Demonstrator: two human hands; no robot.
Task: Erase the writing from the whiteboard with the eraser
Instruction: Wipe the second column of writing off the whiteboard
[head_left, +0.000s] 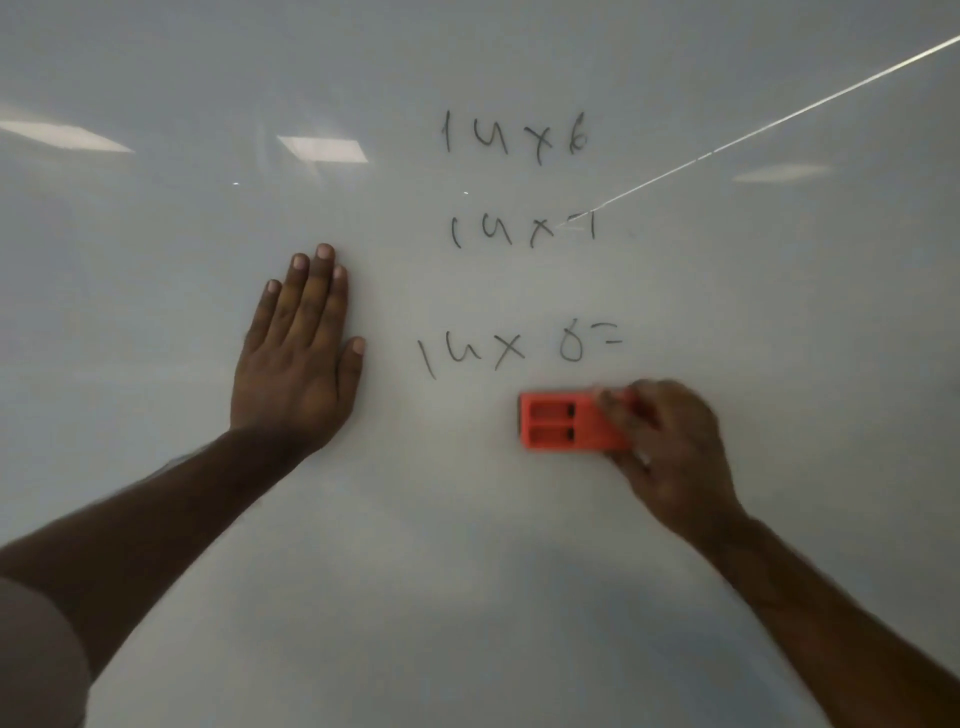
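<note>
The eraser (566, 422) is an orange, hard-looking plastic block with two recessed rectangular pockets moulded into its back. It sits flat against the whiteboard (156, 234), just below the nearest line of writing (519, 351). It is probably light and rigid, so it should slide easily; its wiping face is turned to the board and cannot be seen.

The right hand (670, 447) is closed around the eraser's right end, fingers over the top edge and thumb apparently beneath, though blur hides the detail. A hold across the long edges, nearer the middle, would likely press more evenly.

The left hand (298, 353) lies open and flat on the board to the left of the writing, fingers together, holding nothing.

The board is smooth, glossy and pale grey, mirroring ceiling lights. Three lines of thin dark marker sums remain, stacked one farther than the next.
</note>
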